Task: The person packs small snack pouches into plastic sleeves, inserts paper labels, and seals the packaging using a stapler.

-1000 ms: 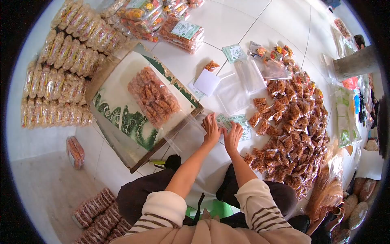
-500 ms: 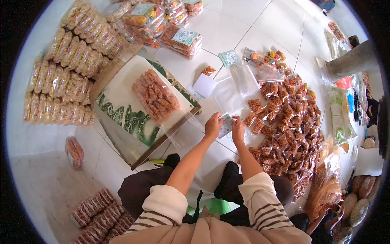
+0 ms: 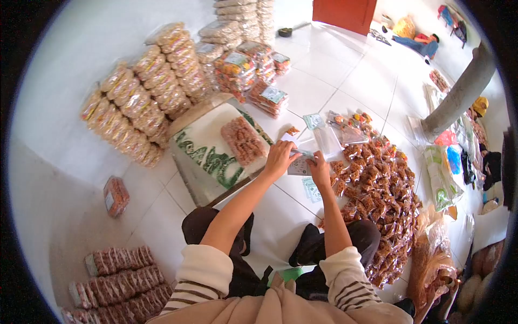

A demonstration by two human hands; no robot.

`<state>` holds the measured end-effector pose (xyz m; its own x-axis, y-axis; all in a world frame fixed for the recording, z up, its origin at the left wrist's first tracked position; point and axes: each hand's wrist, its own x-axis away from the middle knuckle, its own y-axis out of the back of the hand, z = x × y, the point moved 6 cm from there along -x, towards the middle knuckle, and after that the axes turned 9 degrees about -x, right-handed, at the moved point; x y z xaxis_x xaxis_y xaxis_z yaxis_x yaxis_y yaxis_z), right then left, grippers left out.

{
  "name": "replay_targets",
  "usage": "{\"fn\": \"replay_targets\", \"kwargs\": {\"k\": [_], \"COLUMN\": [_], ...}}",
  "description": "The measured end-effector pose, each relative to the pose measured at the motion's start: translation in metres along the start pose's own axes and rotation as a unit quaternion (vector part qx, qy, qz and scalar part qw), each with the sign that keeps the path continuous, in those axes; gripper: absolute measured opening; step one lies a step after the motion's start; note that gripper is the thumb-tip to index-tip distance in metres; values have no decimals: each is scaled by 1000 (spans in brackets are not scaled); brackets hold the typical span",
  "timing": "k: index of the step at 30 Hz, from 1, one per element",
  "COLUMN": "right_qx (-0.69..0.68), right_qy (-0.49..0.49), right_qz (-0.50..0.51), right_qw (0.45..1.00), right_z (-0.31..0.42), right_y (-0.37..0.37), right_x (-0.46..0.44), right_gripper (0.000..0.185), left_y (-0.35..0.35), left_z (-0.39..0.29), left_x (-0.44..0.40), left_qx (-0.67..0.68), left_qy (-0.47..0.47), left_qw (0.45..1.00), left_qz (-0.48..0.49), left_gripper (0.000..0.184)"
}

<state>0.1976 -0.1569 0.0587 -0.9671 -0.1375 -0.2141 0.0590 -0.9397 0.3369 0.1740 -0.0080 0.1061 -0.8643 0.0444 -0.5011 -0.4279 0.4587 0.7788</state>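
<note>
My left hand (image 3: 280,159) and my right hand (image 3: 319,167) are raised in front of me, fingers closed on opposite ends of a printed label card (image 3: 303,153). Beneath them a grey-white printed sheet (image 3: 298,166) shows, and another green-white label (image 3: 312,189) lies on the floor. Clear empty bags (image 3: 327,141) are just beyond my right hand. To the left, a large bag of brown snacks (image 3: 243,140) rests on a board with a green leaf pattern (image 3: 208,162). Many small snack packets (image 3: 377,200) are heaped at the right.
Tall rows of packed snacks (image 3: 135,108) stand at the left wall, with more packs (image 3: 116,283) at lower left. A grey post (image 3: 458,97) rises at the right. A person (image 3: 426,46) lies on the floor far back, near a red door (image 3: 343,13).
The view has tilted up, bringing the door and the lying person into sight. My hands have gone from the labels on the floor to holding a label card up between them.
</note>
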Motion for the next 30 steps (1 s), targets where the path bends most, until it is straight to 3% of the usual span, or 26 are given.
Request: {"fn": "replay_targets", "kwargs": {"k": [1,2,4,5,6,8,9,11,15,17,19,24,30], "right_qx": [-45,-5,-65,-169,-270,-514,-513,-577,-529,-520,-543,-558,-642], "right_qy": [-19,-29,-38,-119,-198,-300,-300,-406,-374,-386,-412,-390,-345], "right_qz": [-36,-71,-152,-174,-193,-225,-223,-206,-80,-48,-35,-15,26], "right_qw": [998,997,986,963,922,772,773,678,758,760,731,733,684], "right_z": [6,12,-33,-53,-73,-101,-100,-104,-84,-86,-83,-83,-75], "right_y": [1,3,-8,-16,-27,-57,-61,-81,-87,-92,-101,-120,-164], "right_x": [11,25,57,77,98,135,143,161,142,135,130,114,92], "right_gripper": [19,19,23,24,26,41,41,43,38,35,31,34,30], "left_y": [17,14,27,32,23,26,26,19,10,12,7,6,15], "left_z": [3,23,45,55,73,75,77,72,58,54,56,59,58], "left_x": [9,21,56,76,98,128,140,151,151,146,141,142,149], "left_qx": [-4,8,-44,-91,-83,-114,-141,-135,-137,-129,-124,-95,-50], "left_qy": [-33,-11,-6,-4,48,83,116,146,177,175,174,158,129], "left_qw": [998,1000,998,994,995,989,981,977,971,973,975,983,990], "left_qz": [-49,-19,-42,-61,7,35,66,74,89,78,64,-8,18], "left_gripper": [28,41,48,55,72,79,86,92,102,99,96,78,75]}}
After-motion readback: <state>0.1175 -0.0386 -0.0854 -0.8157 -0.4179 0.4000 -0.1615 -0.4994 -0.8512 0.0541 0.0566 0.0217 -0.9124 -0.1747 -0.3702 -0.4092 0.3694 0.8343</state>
